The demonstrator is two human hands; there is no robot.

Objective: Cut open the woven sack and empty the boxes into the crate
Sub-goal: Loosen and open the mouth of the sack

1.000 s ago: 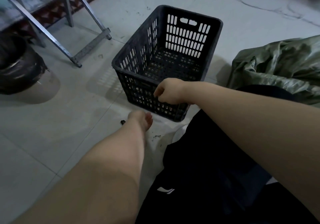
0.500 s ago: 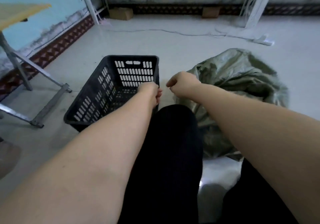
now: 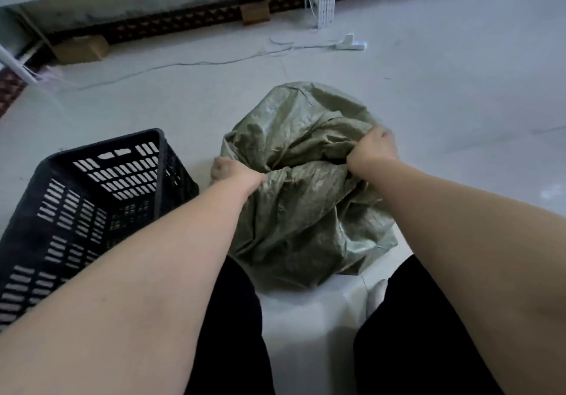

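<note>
1. The woven sack [image 3: 306, 211] lies on the floor between the person's knees, directly under and between both hands. It is a crumpled green mound whose longer run goes away from the body.
2. The right hand [image 3: 373, 149] is clamped on a bunched fold at the sack's far right shoulder, fingers curled tight into the fabric.
3. The left hand [image 3: 231, 170] has curled fingers at the sack's left edge, and looks to be gripping the cloth there. Its fingertips are hidden.
4. A dark crease runs from one hand to the other, across the sack's long run. Whether it is an opening or only a fold I cannot tell.
5. The crate [image 3: 101, 145] stands just to the left of the left hand, close beside the sack but not clearly touching it. Its open top faces up, and the left hand is much the nearer to it.
6. My judgement is that any tipping must therefore go leftward past the left hand, with the right hand lifting the far side.
7. No boxes and no blade are in view, so the sack's contents stay hidden.
</note>
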